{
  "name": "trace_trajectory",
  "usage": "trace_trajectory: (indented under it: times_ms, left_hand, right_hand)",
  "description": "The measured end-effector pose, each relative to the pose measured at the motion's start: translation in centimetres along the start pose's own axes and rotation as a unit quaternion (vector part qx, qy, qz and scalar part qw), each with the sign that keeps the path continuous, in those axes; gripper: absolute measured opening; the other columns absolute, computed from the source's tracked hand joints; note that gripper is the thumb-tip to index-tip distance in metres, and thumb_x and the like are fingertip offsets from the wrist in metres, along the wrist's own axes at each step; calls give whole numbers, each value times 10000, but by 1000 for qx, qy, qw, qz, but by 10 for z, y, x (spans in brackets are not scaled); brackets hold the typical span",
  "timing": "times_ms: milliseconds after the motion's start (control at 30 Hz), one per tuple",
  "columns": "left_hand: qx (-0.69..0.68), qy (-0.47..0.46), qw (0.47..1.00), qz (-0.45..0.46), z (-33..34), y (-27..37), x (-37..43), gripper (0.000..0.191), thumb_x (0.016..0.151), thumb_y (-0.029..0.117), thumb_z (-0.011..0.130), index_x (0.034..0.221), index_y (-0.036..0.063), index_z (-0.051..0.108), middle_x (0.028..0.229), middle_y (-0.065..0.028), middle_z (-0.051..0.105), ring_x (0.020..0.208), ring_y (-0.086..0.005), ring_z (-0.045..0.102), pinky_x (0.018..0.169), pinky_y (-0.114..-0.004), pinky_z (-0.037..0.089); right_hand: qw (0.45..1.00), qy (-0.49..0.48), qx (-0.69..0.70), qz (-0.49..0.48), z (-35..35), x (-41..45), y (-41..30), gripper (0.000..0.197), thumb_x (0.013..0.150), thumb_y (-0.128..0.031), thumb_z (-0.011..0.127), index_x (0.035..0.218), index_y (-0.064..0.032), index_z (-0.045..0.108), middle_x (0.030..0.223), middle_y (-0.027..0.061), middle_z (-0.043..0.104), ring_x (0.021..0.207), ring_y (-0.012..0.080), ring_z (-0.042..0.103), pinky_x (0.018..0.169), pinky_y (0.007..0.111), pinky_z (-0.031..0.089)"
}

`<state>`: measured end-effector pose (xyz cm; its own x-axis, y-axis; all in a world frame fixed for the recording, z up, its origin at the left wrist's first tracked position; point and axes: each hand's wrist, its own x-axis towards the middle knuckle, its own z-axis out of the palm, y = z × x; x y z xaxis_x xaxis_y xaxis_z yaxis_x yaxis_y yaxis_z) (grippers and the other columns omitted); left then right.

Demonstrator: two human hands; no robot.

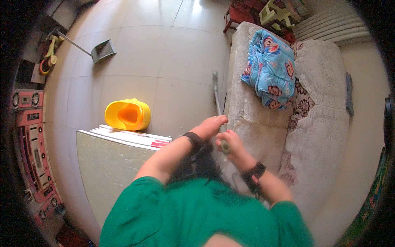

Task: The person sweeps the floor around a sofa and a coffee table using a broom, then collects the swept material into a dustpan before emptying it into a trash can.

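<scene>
A long-handled tool (pixel 218 103), perhaps a broom, runs along the front of the sofa (pixel 262 129). Its shaft is thin and grey, and its pale far end lies near the floor, too blurred to make out fully. My left hand (pixel 211 127) grips the shaft from above. Just below it, my right hand (pixel 236 145) is closed around the thicker grip, whose hollow end points back at me. Away to the left on the tiles (pixel 182 105) stands a grey long-handled dustpan (pixel 104 52), its handle leaning toward the cabinets.
A yellow child's potty (pixel 128 114) sits beyond a table (pixel 114 166) at my left. A folded blue quilt (pixel 271 68) lies on the sofa. Red furniture (pixel 233 18) and a pale green plastic stool (pixel 274 15) stand past its end. Pink stereo equipment (pixel 32 148) lines the left side.
</scene>
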<state>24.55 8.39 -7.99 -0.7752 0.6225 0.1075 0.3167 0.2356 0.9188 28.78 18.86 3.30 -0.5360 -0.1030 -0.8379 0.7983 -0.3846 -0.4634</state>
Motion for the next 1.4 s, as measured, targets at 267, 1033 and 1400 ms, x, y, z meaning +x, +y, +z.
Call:
trace_trajectory:
  times_ms: [267, 1033, 1400]
  left_hand:
    - [-30, 38, 997, -68, 1, -15, 14, 328, 699, 67, 516, 1022, 36, 467, 1015, -124, 501, 915, -293, 503, 778, -319, 416]
    - [29, 75, 976, -203, 36, 37, 19, 202, 712, 204, 590, 841, 82, 493, 831, -111, 513, 778, -297, 531, 639, -376, 439]
    - [-16, 93, 945, -312, 79, -7, -9, 225, 738, 108, 483, 949, 63, 422, 892, -188, 518, 816, -357, 518, 675, -404, 422]
  right_hand:
    - [995, -88, -12, 40, -18, 64, -25, 73, 760, -79, 490, 756, -8, 473, 648, 51, 487, 564, 143, 508, 489, 250, 418]
    - [847, -250, -384, 270, -83, 22, -142, 321, 683, -76, 547, 976, -37, 423, 682, 44, 487, 464, 116, 491, 385, 227, 378]
    - [781, -307, -459, 291, -56, 86, -116, 101, 690, -90, 529, 755, -18, 500, 588, 62, 485, 450, 144, 494, 387, 251, 379]
